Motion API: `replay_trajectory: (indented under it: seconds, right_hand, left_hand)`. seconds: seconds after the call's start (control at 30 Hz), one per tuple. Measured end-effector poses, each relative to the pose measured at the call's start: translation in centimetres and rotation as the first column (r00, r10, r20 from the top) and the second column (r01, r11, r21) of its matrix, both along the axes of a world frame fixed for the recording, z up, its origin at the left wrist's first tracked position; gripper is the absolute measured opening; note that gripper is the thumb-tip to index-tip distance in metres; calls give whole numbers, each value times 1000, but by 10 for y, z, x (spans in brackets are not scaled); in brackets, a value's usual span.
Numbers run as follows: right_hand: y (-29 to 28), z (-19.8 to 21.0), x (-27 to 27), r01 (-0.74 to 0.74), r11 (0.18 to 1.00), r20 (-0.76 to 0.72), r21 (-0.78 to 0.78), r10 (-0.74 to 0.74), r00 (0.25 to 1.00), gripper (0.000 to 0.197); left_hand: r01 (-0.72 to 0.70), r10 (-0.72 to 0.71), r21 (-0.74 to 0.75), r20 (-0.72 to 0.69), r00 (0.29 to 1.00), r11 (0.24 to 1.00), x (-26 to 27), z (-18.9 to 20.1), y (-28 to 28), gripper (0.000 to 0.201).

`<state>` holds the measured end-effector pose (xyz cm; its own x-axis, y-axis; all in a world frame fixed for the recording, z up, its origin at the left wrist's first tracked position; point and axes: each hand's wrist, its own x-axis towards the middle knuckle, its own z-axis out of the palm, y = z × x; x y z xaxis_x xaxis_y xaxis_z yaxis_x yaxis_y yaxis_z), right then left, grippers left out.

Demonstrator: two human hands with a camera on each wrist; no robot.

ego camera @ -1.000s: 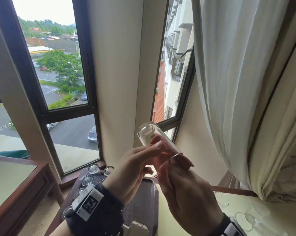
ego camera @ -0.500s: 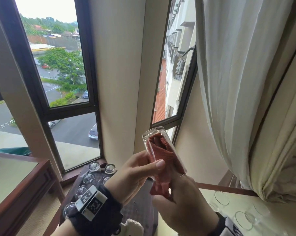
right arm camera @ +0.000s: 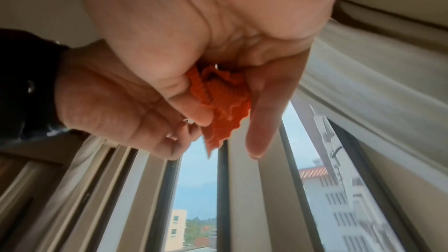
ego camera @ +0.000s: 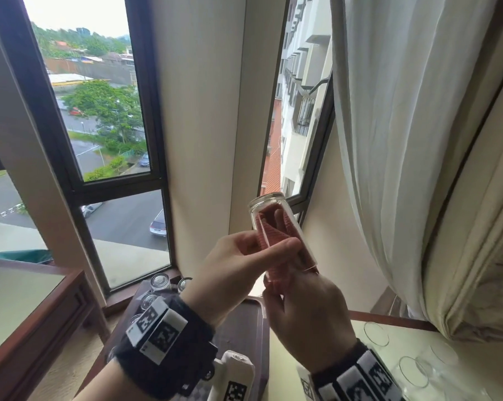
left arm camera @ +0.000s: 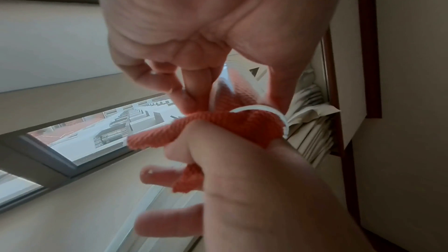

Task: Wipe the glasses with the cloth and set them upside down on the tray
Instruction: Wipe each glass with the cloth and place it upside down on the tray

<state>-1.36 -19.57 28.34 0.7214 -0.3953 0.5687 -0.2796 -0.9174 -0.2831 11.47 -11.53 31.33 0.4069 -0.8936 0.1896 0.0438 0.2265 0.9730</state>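
Note:
I hold a clear glass [ego camera: 269,205] up in front of the window corner, its base up and tilted away. My left hand [ego camera: 262,250] grips its side, thumb across the front. A red cloth [ego camera: 269,231] is stuffed inside the glass, and its tail hangs out of the mouth. My right hand [ego camera: 296,287] holds that cloth from below, with fingers pushed into the glass. The left wrist view shows the glass rim [left arm camera: 266,109] around the cloth [left arm camera: 218,127]. In the right wrist view the cloth [right arm camera: 223,99] is bunched in my right hand [right arm camera: 242,87].
A dark tray [ego camera: 244,322] lies below my hands, with several glasses [ego camera: 160,280] at its far left end. More clear glasses [ego camera: 376,332] stand on the pale table at the right. A white curtain [ego camera: 403,140] hangs close on the right. A wooden table [ego camera: 27,314] stands at the left.
The cloth has gone deeper into the glass, up to its base. The glass has tipped more upright and my left thumb now lies across its front.

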Motion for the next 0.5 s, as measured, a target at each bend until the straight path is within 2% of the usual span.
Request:
replay_trajectory:
  seconds: [0.07,0.1,0.13,0.17,0.23,0.27,0.3,0.33,0.37,0.4,0.43,0.47,0.5]
  right_hand:
    - [1,2,1,-50,984,74,168,38,997,35]
    - [3,4,1,-131,939,138,318,91,986,35]
    - [5,8,-1,-248,839,225,484,155,962,35]
    - [10,15,-4,-363,692,312,624,205,928,34]
    - [21,27,-8,-509,432,426,744,281,860,30]
    - [23,27,-9,-539,370,452,757,300,840,28]
    - [23,26,-9,-538,359,456,763,292,841,26]
    - [21,21,-9,-499,433,424,751,264,867,25]
    - [17,15,-8,-409,606,346,682,225,911,21]
    - [11,9,-6,-277,807,238,521,175,955,15]
    - [6,5,-5,-148,939,114,312,118,986,17]
    - [2,1,-4,-53,989,5,136,53,999,21]
    - [0,-1,-2,15,999,-70,51,-12,997,29]
  left_hand:
    - [29,-29,-22,-8,1000,999,2,-2,0,39]
    - [63,-65,-40,-33,997,997,3,-5,1,43]
    - [106,-110,-62,-65,992,992,4,-7,2,50]
    - [153,-161,-89,-99,982,984,7,-9,5,59]
    - [198,-214,-127,-131,968,972,9,-10,9,67]
    - [200,-217,-130,-129,968,971,10,-11,10,67]
    - [201,-214,-116,-116,970,973,9,-10,9,65]
    - [185,-194,-98,-87,977,978,8,-9,8,60]
    - [147,-152,-76,-60,987,986,6,-8,6,50]
    - [87,-89,-50,-38,995,995,3,-4,4,39]
    - [27,-27,-18,-9,1000,999,1,-1,2,32]
    - [-20,20,10,36,999,1000,0,1,0,31]
    - [-55,51,43,82,995,998,-1,1,-3,34]
